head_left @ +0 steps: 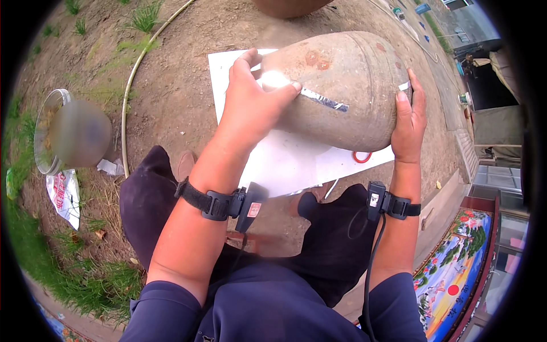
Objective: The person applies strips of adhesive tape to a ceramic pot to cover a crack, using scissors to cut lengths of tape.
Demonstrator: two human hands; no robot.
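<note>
A big grey-brown clay jar (347, 74) lies on its side over a white sheet (262, 165), with rusty blotches on its wall. My left hand (253, 97) grips its left end, thumb and fingers spread around the rim area beside a bright glare. From near that thumb, a shiny silver strip (325, 100) runs along the jar's side. My right hand (410, 122) clasps the rounded right end, where another small silver piece (404, 86) shows by the fingers. A red ring (362, 157) rests on the sheet below the jar. The jar's underside is hidden.
A pale hose (130, 85) curves across the dirt on the left. Beyond it are a clear round tub (43, 131), partly blurred, and a white-and-red bag (62, 196). Another brown vessel (290, 5) stands at the top edge. A painted panel (456, 268) is at lower right.
</note>
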